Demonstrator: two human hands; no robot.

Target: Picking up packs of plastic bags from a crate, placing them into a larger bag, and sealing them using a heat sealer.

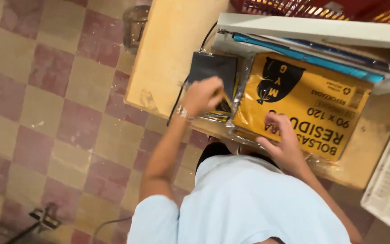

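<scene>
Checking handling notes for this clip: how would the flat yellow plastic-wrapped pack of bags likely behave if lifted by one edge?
The flat yellow plastic-wrapped pack of bags would probably flop and sag, being thin and soft-looking. Its glossy clear wrap, wrinkled near the right hand, likely makes it slippery. Lying flat on the wooden table, it seems unlikely to roll or tip.

Shelf (312, 30) overhangs bags (301, 101); left tabletop (168, 49) bare

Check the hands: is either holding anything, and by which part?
Left hand pinches the right edge of the dark flat pack. Right hand rests fingers on the yellow bag pack near its bottom edge; a closed grip cannot be told.
</scene>
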